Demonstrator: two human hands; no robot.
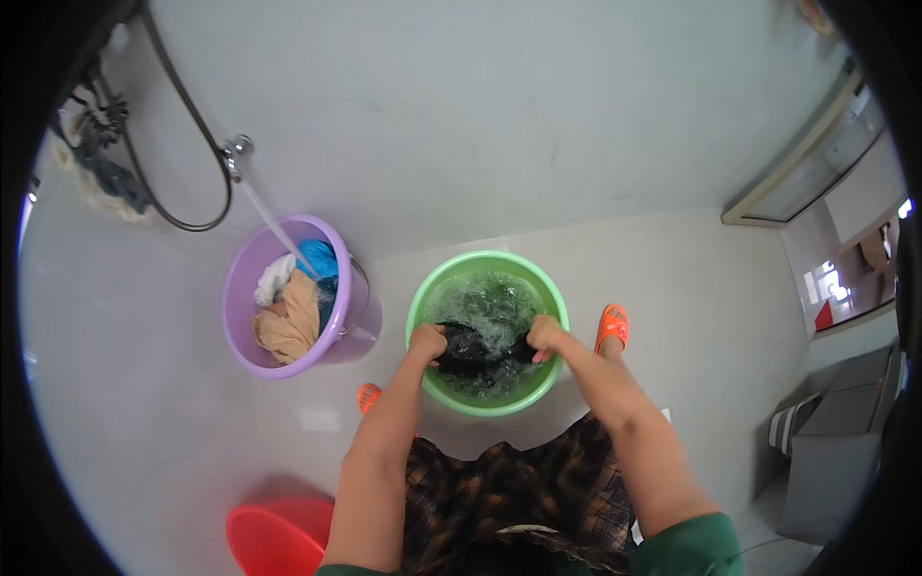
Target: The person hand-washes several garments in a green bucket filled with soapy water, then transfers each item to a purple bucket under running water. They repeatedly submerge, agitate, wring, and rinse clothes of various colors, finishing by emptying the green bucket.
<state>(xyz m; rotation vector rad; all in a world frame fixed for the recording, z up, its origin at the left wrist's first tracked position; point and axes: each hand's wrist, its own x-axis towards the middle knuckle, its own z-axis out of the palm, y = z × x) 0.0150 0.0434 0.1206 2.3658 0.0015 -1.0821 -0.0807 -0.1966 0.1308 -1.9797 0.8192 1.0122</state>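
Note:
A green plastic basin (490, 411) full of churned, bubbly water stands on the floor between the person's orange sandals. A black cloth (464, 353) lies partly under the water inside it. My left hand (428, 343) is closed on the cloth's left end, near the basin's left wall. The right end is in the grip of my right hand (546, 338), beside the right wall. To the left, a purple bucket (358, 324) holds wet beige, white, blue and dark teal cloths. Water runs into it from a metal wall tap (236, 155).
A grey shower hose (189, 225) loops down the wall at upper left. A red plastic tub (277, 533) stands at lower left. On the right are a framed glass door (792, 180) and a grey box-like object (828, 475).

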